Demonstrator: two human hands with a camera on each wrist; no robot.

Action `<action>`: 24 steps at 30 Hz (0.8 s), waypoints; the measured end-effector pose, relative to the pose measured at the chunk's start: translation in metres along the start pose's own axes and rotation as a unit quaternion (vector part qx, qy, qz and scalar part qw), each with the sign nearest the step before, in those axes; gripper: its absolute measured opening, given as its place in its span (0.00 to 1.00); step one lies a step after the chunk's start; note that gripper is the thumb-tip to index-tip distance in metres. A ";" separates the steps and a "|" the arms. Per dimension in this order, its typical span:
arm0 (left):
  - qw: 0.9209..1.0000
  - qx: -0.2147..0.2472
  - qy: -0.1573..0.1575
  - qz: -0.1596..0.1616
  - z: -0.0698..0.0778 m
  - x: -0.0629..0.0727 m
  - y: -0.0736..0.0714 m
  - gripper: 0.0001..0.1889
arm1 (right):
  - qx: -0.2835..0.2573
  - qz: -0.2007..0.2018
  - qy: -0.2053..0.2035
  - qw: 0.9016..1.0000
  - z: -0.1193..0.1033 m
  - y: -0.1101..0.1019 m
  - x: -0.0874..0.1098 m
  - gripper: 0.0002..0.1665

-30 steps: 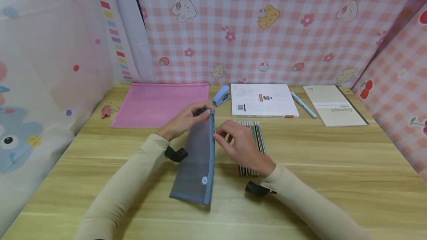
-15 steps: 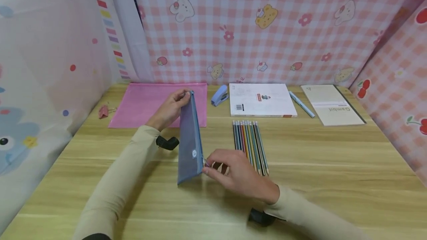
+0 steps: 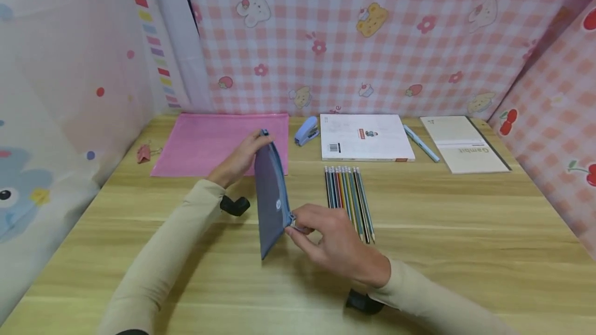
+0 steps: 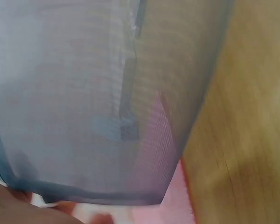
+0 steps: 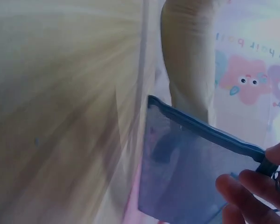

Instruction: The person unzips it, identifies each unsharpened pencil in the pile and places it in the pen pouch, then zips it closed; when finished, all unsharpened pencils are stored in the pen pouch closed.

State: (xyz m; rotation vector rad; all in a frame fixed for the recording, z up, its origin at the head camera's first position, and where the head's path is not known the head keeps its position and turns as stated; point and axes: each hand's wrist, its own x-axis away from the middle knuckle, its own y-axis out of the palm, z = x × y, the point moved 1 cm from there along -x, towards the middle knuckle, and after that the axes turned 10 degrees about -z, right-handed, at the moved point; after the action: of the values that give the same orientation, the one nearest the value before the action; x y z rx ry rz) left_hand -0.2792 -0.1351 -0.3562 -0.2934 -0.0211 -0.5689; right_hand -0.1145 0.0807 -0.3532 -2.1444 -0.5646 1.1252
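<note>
A blue-grey see-through mesh zipper pouch [image 3: 271, 200] stands on edge over the middle of the table, its zipper edge up. At its far top corner my left hand [image 3: 239, 160] pinches the pouch. My right hand [image 3: 332, 239] pinches the near end of the zipper, thumb and forefinger at the pull. In the right wrist view, fingers [image 5: 252, 191] hold the end of the dark zipper band, and the mesh [image 5: 182, 177] hangs below it. The left wrist view is mostly filled by the mesh [image 4: 84, 102], with part of the left hand [image 4: 18, 207] at the lower corner.
Several pencils [image 3: 346, 190] lie side by side just beyond the right hand. Along the back are a pink pouch [image 3: 209, 143], a lilac stapler [image 3: 307, 131], a white book [image 3: 368, 138], a light-blue pen [image 3: 421, 143] and a cream notebook [image 3: 465, 143]. Pink binder clips [image 3: 144, 153] lie far left.
My right hand has travelled along the zipper from near the far end to the near end. The pouch has been raised more upright and swung slightly left, then a little right.
</note>
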 end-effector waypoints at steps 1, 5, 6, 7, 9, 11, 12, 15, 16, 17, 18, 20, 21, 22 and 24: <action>1.000 -0.016 -0.009 -0.003 0.001 0.001 0.002 0.34 | 0.014 0.002 -0.015 1.000 0.000 0.000 0.000 0.10; 0.999 -0.034 -0.017 -0.023 0.005 0.008 0.011 0.35 | 0.060 0.007 -0.052 0.997 0.002 0.001 0.001 0.08; 0.999 -0.032 -0.014 -0.031 0.006 0.010 0.013 0.36 | 0.063 0.009 -0.054 0.996 0.002 0.001 0.001 0.08; 0.999 -0.034 -0.009 -0.040 0.007 0.012 0.014 0.37 | 0.064 0.011 -0.054 0.996 0.003 0.001 0.002 0.07; 0.997 -0.050 0.002 -0.055 0.010 0.018 0.018 0.39 | 0.062 0.013 -0.051 0.997 0.005 0.002 0.003 0.07; 0.994 -0.095 0.018 -0.060 0.014 0.025 0.022 0.40 | 0.060 0.014 -0.046 0.997 0.007 0.001 0.005 0.07; 0.990 -0.125 0.021 -0.057 0.017 0.030 0.024 0.40 | 0.061 0.013 -0.044 0.997 0.008 0.001 0.005 0.07; 0.973 -0.228 0.032 -0.033 0.024 0.044 0.031 0.38 | 0.063 0.014 -0.037 0.997 0.011 0.000 0.009 0.09; 0.966 -0.255 0.032 -0.022 0.026 0.048 0.034 0.36 | 0.063 0.014 -0.034 0.997 0.012 0.000 0.010 0.09; 0.960 -0.276 0.030 -0.013 0.028 0.052 0.036 0.35 | 0.063 0.014 -0.032 0.997 0.013 -0.001 0.011 0.09; 0.958 -0.286 0.032 -0.007 0.029 0.055 0.038 0.34 | 0.061 0.013 -0.029 0.998 0.014 -0.001 0.012 0.10; 0.956 -0.293 0.032 0.005 0.030 0.061 0.040 0.32 | 0.050 0.002 -0.027 0.998 0.015 -0.002 0.015 0.10; 0.957 -0.288 0.034 0.009 0.030 0.063 0.041 0.31 | 0.041 -0.007 -0.025 0.999 0.016 -0.003 0.016 0.09; 0.960 -0.277 0.036 0.011 0.030 0.065 0.042 0.31 | 0.025 -0.017 -0.023 0.999 0.017 -0.003 0.017 0.09; 0.965 -0.257 0.044 0.015 0.029 0.067 0.043 0.30 | -0.022 -0.043 -0.008 0.999 0.020 -0.006 0.019 0.07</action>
State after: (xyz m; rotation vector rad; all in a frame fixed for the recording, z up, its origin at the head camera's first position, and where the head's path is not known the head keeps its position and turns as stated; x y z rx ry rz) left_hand -0.1977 -0.1277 -0.3333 -0.7720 0.2203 -0.5514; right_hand -0.1210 0.1039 -0.3678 -2.1299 -0.6881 1.0937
